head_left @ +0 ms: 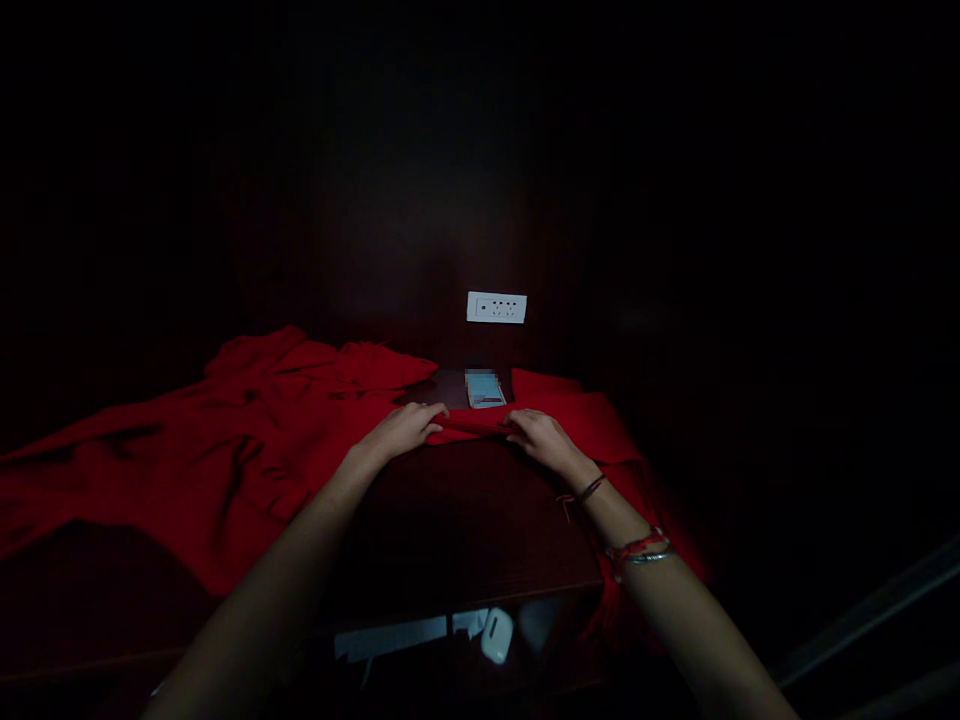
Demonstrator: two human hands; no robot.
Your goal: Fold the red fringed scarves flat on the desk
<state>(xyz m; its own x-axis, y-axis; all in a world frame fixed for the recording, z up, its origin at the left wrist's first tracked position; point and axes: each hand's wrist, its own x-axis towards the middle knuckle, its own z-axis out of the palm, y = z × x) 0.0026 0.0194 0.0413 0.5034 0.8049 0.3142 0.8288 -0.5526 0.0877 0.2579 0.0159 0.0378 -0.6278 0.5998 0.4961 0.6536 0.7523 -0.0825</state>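
Note:
A large red cloth (277, 450) lies spread and rumpled over a dark wooden surface. Its left part is heaped in loose wrinkles, and the right part drapes over the edge. Between the two parts runs a narrow gathered band. My left hand (405, 428) pinches this band near the middle, thumb toward the right. A short way to the right, my right hand (541, 438) grips the same band with bent fingers. Bracelets circle my right wrist and forearm. Just behind the band lies a phone (485, 388) with a lit, blurred screen.
A white socket panel (496, 307) is on the dark wall behind. Below the front edge of the dark wooden surface (465, 530), a white rounded object (497, 636) and pale papers (394, 637) show in an open space. The surroundings are very dark.

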